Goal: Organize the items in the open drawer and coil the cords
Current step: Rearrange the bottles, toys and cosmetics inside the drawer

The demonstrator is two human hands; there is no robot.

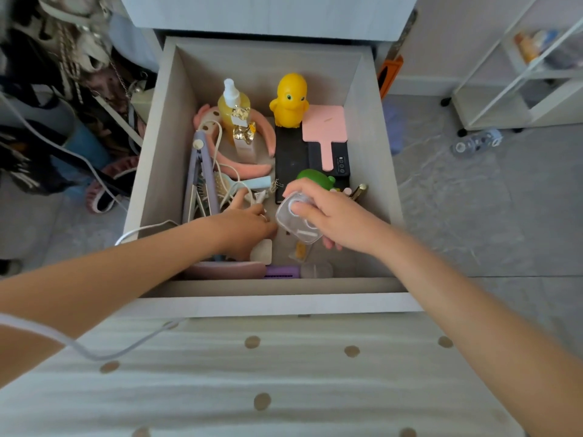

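The open drawer (372,152) holds a jumble of items. My right hand (328,212) is shut on a clear plastic case (295,220), held above the drawer's front middle. My left hand (244,227) reaches in beside it, fingers down among a white cord (217,152) and a small white plug (260,196); what it grips is hidden. The cord runs out over the drawer's left wall (138,230) and across my left arm. A lilac hair straightener (202,171) leans on the left side.
At the back stand a yellow duck toy (290,99), a yellow spray bottle (232,105) and a perfume box (244,143). A pink hand mirror (325,127) lies on black phones (293,159). Bags crowd the floor left; a white shelf (511,99) stands right.
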